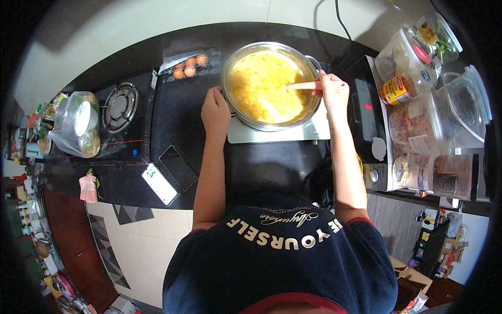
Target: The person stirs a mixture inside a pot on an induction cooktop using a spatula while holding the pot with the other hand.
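A wide steel pot (228, 63) full of yellow, lumpy soup (269, 78) sits on a silver-topped portable cooker (251, 135). My left hand (215, 111) is closed at the pot's left side, its fingers curled on the handle, which they mostly hide. At the right rim my right hand (333, 93) grips a pale, wooden-looking stirring utensil (302, 86). The utensil slants left into the soup, where its lower end is hidden. Behind my right hand shows the pot's other handle (312, 62).
Several brown eggs (190, 70) lie in a clear tray at back left. Further left are a gas burner (120, 107) and a bagged bundle (83, 123). A phone (159, 184) lies near the front edge. Plastic tubs (413, 123) and a yellow-labelled jar (396, 90) stand on a black appliance (366, 104).
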A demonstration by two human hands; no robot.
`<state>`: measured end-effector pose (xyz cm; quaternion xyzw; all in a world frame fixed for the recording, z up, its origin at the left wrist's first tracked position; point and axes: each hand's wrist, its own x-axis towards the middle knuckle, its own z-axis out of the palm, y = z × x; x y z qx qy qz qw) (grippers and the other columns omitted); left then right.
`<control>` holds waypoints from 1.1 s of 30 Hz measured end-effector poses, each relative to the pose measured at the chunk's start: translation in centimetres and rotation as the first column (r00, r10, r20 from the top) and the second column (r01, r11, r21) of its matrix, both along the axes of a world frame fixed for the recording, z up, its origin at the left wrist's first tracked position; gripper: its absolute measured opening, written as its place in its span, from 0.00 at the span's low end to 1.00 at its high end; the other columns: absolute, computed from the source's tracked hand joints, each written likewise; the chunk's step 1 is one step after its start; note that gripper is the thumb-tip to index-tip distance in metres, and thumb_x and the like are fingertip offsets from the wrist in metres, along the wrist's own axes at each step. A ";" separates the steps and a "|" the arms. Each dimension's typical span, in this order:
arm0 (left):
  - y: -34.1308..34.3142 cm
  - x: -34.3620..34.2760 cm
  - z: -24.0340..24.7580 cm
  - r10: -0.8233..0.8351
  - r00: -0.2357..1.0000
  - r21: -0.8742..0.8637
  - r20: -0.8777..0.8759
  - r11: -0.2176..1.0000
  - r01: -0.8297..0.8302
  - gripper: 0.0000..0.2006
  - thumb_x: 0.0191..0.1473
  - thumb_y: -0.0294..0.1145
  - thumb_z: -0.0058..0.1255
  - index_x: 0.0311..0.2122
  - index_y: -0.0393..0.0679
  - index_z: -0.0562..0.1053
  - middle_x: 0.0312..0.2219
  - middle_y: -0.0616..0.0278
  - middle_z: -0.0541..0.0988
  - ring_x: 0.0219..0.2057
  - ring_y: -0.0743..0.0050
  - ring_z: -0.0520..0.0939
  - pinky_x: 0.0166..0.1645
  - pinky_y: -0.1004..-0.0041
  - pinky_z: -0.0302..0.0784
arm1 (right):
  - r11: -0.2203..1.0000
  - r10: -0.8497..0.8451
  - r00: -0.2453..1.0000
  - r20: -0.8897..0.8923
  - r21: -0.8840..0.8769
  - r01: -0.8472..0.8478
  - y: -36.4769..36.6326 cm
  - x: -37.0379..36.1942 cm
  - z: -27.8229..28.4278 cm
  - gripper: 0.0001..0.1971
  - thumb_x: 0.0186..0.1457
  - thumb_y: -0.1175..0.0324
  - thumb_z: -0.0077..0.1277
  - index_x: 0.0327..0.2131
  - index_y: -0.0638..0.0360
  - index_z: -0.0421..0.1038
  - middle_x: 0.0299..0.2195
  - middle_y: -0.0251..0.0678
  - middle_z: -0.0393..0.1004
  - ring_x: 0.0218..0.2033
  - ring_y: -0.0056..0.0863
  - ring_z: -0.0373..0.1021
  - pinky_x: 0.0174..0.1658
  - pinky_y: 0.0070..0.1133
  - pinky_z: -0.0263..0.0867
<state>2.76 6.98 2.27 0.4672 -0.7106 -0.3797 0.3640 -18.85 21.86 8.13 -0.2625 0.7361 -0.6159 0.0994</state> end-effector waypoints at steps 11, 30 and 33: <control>0.0 0.0 -0.3 -0.002 1.000 -0.011 0.025 1.000 0.002 0.17 0.60 0.36 0.30 0.40 0.36 0.71 0.35 0.45 0.77 0.38 0.46 0.77 0.43 0.60 0.71 | 0.975 0.202 0.939 -0.279 0.145 -0.167 1.8 6.7 5.2 0.13 0.55 0.65 0.52 0.20 0.62 0.71 0.15 0.28 0.70 0.17 0.13 0.65 0.23 0.13 0.61; -0.1 0.0 -0.4 -0.014 1.000 -0.019 0.007 1.000 0.014 0.16 0.60 0.36 0.32 0.41 0.37 0.71 0.35 0.46 0.77 0.38 0.48 0.77 0.43 0.60 0.70 | 0.964 0.259 0.772 -0.581 0.210 -0.165 1.7 2.1 2.8 0.12 0.49 0.65 0.55 0.18 0.60 0.70 0.10 0.32 0.65 0.13 0.21 0.63 0.19 0.22 0.58; 0.0 0.0 -0.4 -0.013 1.000 -0.038 0.019 0.999 0.014 0.17 0.60 0.36 0.31 0.40 0.37 0.71 0.35 0.45 0.77 0.38 0.47 0.77 0.43 0.60 0.70 | 0.978 0.170 0.934 -0.313 0.170 -0.121 3.0 0.3 6.2 0.14 0.52 0.65 0.52 0.16 0.60 0.69 0.11 0.20 0.61 0.16 0.06 0.55 0.19 0.12 0.50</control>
